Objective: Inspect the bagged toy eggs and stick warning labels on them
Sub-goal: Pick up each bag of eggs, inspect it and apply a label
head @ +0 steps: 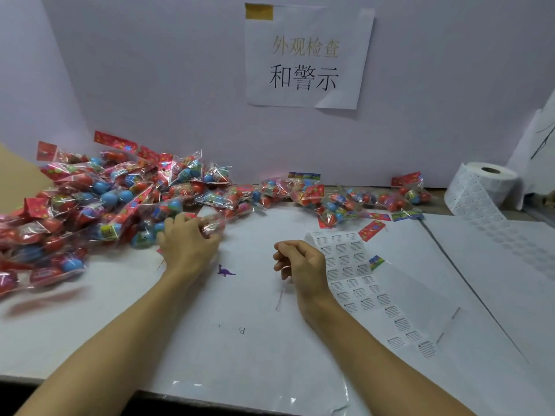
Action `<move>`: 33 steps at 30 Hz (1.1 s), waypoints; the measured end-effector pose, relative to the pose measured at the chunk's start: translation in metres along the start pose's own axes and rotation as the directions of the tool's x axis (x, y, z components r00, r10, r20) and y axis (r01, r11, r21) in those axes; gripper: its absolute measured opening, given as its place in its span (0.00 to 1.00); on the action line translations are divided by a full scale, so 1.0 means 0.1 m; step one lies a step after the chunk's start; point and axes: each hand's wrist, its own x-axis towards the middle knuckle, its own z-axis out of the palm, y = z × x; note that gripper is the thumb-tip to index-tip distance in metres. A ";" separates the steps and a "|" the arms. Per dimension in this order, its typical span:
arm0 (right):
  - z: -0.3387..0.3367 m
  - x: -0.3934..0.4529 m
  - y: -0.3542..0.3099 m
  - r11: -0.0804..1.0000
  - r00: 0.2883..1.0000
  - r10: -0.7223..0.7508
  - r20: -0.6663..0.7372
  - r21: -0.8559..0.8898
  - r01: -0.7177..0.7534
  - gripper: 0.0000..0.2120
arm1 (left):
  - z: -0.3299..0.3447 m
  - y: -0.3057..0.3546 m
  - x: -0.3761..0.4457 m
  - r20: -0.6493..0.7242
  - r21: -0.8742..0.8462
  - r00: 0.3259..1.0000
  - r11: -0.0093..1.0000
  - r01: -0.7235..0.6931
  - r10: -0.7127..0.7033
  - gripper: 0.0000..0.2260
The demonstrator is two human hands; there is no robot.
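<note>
A big pile of bagged toy eggs [90,202], red and blue in clear bags with red header cards, covers the table's left side. My left hand [187,241] rests at the pile's right edge with its fingers closed on one bag [211,225]. A smaller row of bags [339,199] lies along the back wall. My right hand [300,262] hovers over the white table, fingers loosely curled with nothing visible in them. Just right of it lies a strip of warning labels [354,271] on backing paper.
A label roll [486,184] stands at the back right, its used backing strip trailing forward. A tiny purple dinosaur [225,271] lies between my hands. A loose red header card [371,230] lies near the labels. A paper sign [306,55] hangs on the wall.
</note>
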 end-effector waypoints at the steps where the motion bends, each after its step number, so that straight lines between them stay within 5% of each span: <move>1: -0.01 0.01 0.00 1.000 1.000 0.019 -0.007 0.010 -0.019 0.06 | -0.02 0.09 -0.09 -0.023 -0.160 0.998 0.986 0.050 -0.055 0.12; 5: -0.02 0.06 -0.04 0.997 0.997 0.074 -0.015 0.020 -0.074 0.12 | -0.11 0.40 -0.39 0.029 -0.563 0.999 0.826 -0.001 0.021 0.07; 9: -0.05 0.05 -0.17 0.982 0.983 0.180 0.046 0.043 -0.182 0.30 | -0.17 0.48 -0.64 0.012 -0.568 0.935 0.772 -0.285 0.355 0.13; 13: -0.11 0.05 -0.21 0.967 0.970 0.238 0.042 0.081 -0.240 0.19 | -0.16 0.31 -0.72 -0.028 -0.617 0.775 0.599 -0.510 0.631 0.21; 16: -0.11 0.04 -0.18 0.960 0.967 0.254 0.031 0.111 -0.256 0.14 | -0.17 0.31 -0.73 0.000 -0.734 0.893 0.606 -0.306 0.450 0.29; 18: -0.11 0.04 -0.16 0.960 0.966 0.251 0.056 0.117 -0.256 0.13 | -0.19 0.39 -0.70 0.172 -0.824 0.969 0.565 0.045 0.174 0.30; 20: -0.11 0.03 -0.17 0.966 0.968 0.238 0.076 0.084 -0.244 0.15 | -0.20 0.43 -0.61 0.500 -0.826 0.866 0.310 0.471 0.016 0.33; 22: -0.13 0.03 -0.17 0.978 0.973 0.207 0.105 0.014 -0.209 0.17 | -0.21 0.43 -0.53 0.714 -0.698 0.699 0.117 0.706 0.045 0.30; 23: -0.14 0.02 -0.17 0.981 0.972 0.196 0.125 -0.019 -0.195 0.17 | -0.21 0.42 -0.51 0.734 -0.678 0.673 0.122 0.724 0.085 0.26; 27: -0.18 0.03 -0.18 0.986 0.970 0.156 0.187 -0.092 -0.140 0.14 | -0.13 0.42 -0.57 0.618 -0.786 0.769 0.168 0.595 0.164 0.13; 30: -0.18 0.02 -0.17 0.983 0.969 0.108 0.222 -0.171 -0.070 0.17 | -0.09 0.38 -0.69 0.571 -0.819 0.783 0.102 0.565 0.247 0.14; 33: -0.17 0.00 -0.12 0.952 0.965 0.081 0.249 -0.305 -0.001 0.24 | -0.07 0.36 -0.76 0.520 -0.854 0.804 0.142 0.501 0.288 0.17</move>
